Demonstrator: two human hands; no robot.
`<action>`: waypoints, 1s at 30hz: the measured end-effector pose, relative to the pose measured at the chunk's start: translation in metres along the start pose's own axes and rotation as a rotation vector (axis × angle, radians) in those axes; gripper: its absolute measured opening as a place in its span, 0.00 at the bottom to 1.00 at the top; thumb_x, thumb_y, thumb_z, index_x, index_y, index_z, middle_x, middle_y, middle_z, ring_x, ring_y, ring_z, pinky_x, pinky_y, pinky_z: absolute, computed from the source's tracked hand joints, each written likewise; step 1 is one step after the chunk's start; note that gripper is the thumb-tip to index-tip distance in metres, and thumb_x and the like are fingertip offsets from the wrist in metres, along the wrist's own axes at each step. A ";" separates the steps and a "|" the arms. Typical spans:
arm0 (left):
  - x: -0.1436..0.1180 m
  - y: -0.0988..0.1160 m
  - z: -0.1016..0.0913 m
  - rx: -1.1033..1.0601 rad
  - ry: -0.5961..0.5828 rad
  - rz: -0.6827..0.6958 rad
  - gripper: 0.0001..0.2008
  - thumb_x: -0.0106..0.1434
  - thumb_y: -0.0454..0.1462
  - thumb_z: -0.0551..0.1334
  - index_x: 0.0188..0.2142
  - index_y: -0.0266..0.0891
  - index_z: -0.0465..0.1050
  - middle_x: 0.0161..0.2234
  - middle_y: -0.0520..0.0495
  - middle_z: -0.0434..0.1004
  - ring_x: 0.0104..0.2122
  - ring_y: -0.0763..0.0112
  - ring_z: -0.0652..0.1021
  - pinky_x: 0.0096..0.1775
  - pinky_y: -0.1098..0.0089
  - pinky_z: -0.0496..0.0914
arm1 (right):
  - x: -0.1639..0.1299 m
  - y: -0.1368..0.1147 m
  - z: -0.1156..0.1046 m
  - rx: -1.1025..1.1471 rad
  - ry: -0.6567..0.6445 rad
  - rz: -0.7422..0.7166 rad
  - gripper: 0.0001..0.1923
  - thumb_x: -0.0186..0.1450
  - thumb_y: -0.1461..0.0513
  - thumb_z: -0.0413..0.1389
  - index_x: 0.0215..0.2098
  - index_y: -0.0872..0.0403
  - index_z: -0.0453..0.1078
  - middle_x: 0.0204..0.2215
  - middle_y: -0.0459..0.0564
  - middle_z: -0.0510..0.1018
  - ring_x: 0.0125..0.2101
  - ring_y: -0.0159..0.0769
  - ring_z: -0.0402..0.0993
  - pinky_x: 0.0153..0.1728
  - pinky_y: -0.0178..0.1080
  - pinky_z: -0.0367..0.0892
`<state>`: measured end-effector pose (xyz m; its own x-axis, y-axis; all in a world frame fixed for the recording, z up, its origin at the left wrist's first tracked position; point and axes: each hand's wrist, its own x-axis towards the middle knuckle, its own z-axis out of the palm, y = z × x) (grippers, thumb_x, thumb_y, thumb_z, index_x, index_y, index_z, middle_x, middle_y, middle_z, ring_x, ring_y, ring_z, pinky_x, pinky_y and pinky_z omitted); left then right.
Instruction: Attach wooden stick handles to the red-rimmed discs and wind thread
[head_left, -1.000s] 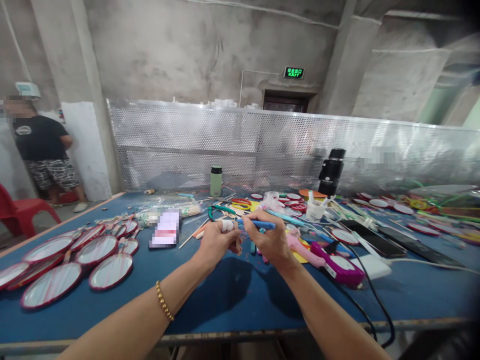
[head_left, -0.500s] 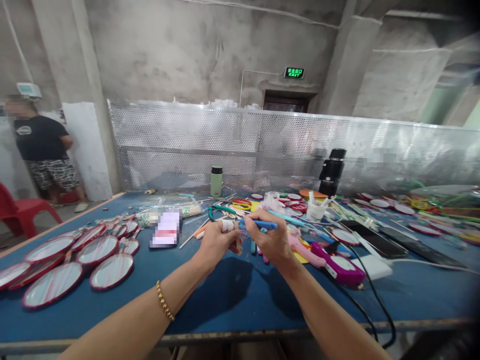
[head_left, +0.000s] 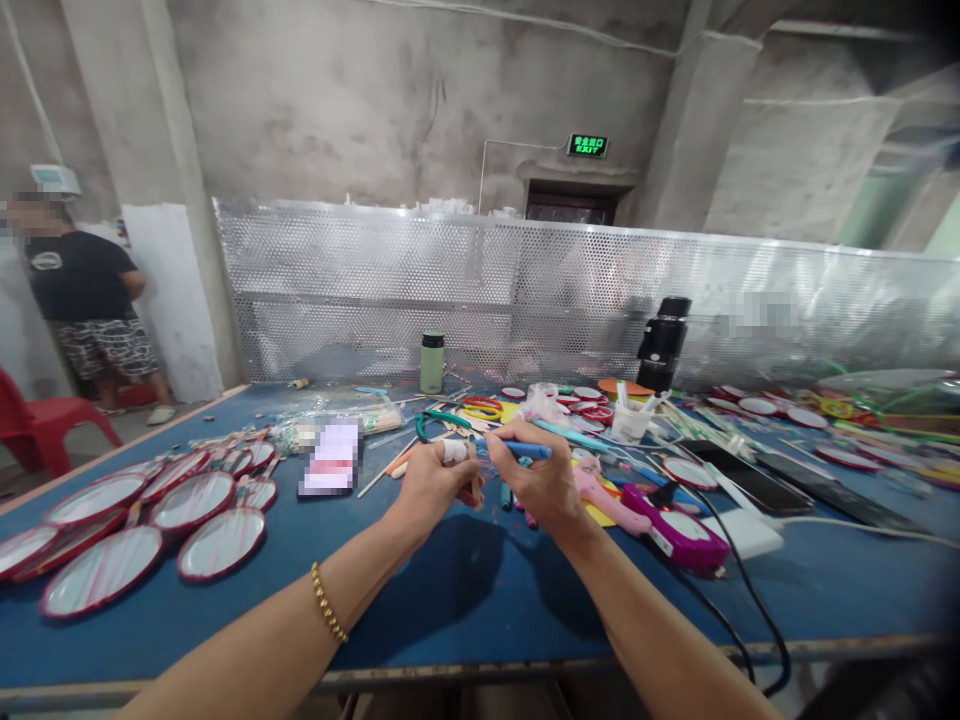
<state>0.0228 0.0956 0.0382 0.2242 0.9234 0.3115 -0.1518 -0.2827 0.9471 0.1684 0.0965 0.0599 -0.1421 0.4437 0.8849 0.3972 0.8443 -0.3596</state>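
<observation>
Both my hands meet over the middle of the blue table [head_left: 465, 590]. My right hand [head_left: 541, 482] grips a blue pen-like tool [head_left: 525, 451], its tip pointing left toward my other hand. My left hand [head_left: 435, 482], its forefinger wrapped in white tape, pinches a thin wooden stick [head_left: 475, 488] that hangs down between the fingers. A gold bead bracelet [head_left: 328, 601] sits on my left forearm. What the tool's tip touches is hidden by my fingers.
Several round red-rimmed paddles [head_left: 150, 515] lie at the left. A purple glue gun [head_left: 679, 530] with a black cable [head_left: 750, 610] lies right of my hands, a phone [head_left: 332, 457] and green pliers [head_left: 442, 420] beyond. A green flask [head_left: 431, 362] and black bottle [head_left: 663, 343] stand at the back. A person [head_left: 82, 300] stands far left by a red chair [head_left: 45, 425].
</observation>
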 end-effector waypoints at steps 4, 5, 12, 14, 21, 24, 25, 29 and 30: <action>0.000 0.000 0.000 -0.011 0.010 -0.007 0.14 0.51 0.42 0.66 0.18 0.37 0.67 0.16 0.49 0.74 0.16 0.73 0.74 0.23 0.73 0.71 | 0.000 0.000 0.000 0.005 0.011 -0.007 0.10 0.64 0.66 0.55 0.24 0.54 0.69 0.20 0.42 0.69 0.21 0.28 0.62 0.25 0.34 0.60; 0.000 0.000 0.000 -0.013 0.009 -0.008 0.14 0.51 0.42 0.66 0.18 0.37 0.67 0.16 0.49 0.74 0.16 0.73 0.74 0.22 0.73 0.71 | -0.001 0.000 0.000 0.006 0.010 -0.009 0.10 0.64 0.66 0.55 0.24 0.54 0.69 0.20 0.42 0.69 0.21 0.28 0.62 0.25 0.34 0.60; 0.001 -0.001 0.000 -0.021 0.002 -0.010 0.13 0.51 0.42 0.66 0.19 0.37 0.67 0.16 0.50 0.74 0.16 0.73 0.74 0.23 0.73 0.72 | -0.001 0.002 0.001 0.003 0.005 -0.008 0.10 0.64 0.66 0.55 0.25 0.54 0.70 0.20 0.42 0.70 0.21 0.28 0.62 0.25 0.34 0.60; 0.001 0.000 0.000 -0.023 0.004 -0.013 0.13 0.51 0.41 0.66 0.18 0.37 0.67 0.17 0.49 0.74 0.16 0.73 0.75 0.23 0.73 0.72 | -0.001 0.001 0.000 0.006 0.015 -0.002 0.10 0.64 0.66 0.55 0.25 0.54 0.70 0.20 0.42 0.70 0.21 0.28 0.62 0.24 0.33 0.59; -0.001 0.002 0.000 -0.023 0.011 -0.021 0.13 0.51 0.41 0.66 0.19 0.37 0.67 0.17 0.49 0.75 0.16 0.73 0.75 0.23 0.73 0.72 | -0.001 0.000 -0.001 -0.012 0.028 -0.006 0.10 0.64 0.66 0.56 0.24 0.54 0.69 0.19 0.42 0.69 0.20 0.27 0.61 0.24 0.33 0.59; 0.000 0.002 0.000 -0.018 0.012 -0.017 0.13 0.51 0.41 0.66 0.18 0.37 0.68 0.16 0.49 0.74 0.16 0.74 0.74 0.22 0.74 0.71 | -0.002 0.001 -0.001 -0.008 0.010 -0.013 0.10 0.64 0.66 0.55 0.24 0.54 0.69 0.19 0.42 0.68 0.20 0.27 0.61 0.24 0.34 0.59; 0.000 0.002 0.000 -0.016 0.011 -0.015 0.13 0.51 0.41 0.65 0.18 0.36 0.68 0.16 0.49 0.74 0.16 0.74 0.74 0.22 0.74 0.71 | -0.002 0.001 -0.001 -0.010 0.005 -0.008 0.10 0.64 0.65 0.55 0.24 0.54 0.69 0.19 0.42 0.68 0.20 0.27 0.61 0.24 0.34 0.59; 0.001 0.001 0.000 -0.015 0.009 -0.009 0.13 0.52 0.41 0.65 0.18 0.37 0.68 0.16 0.49 0.74 0.16 0.73 0.75 0.23 0.74 0.72 | -0.002 0.001 0.000 -0.016 0.011 0.013 0.10 0.64 0.65 0.56 0.24 0.54 0.69 0.19 0.42 0.69 0.21 0.28 0.62 0.25 0.34 0.59; 0.001 0.001 0.000 -0.015 0.010 -0.010 0.13 0.51 0.41 0.66 0.18 0.37 0.68 0.16 0.49 0.74 0.16 0.73 0.74 0.23 0.73 0.72 | -0.002 0.001 -0.001 -0.012 0.015 0.012 0.10 0.64 0.65 0.56 0.24 0.54 0.69 0.20 0.42 0.69 0.21 0.28 0.62 0.25 0.34 0.59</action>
<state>0.0232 0.0958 0.0395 0.2157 0.9288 0.3013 -0.1644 -0.2696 0.9488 0.1698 0.0966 0.0575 -0.1232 0.4490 0.8850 0.4094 0.8353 -0.3668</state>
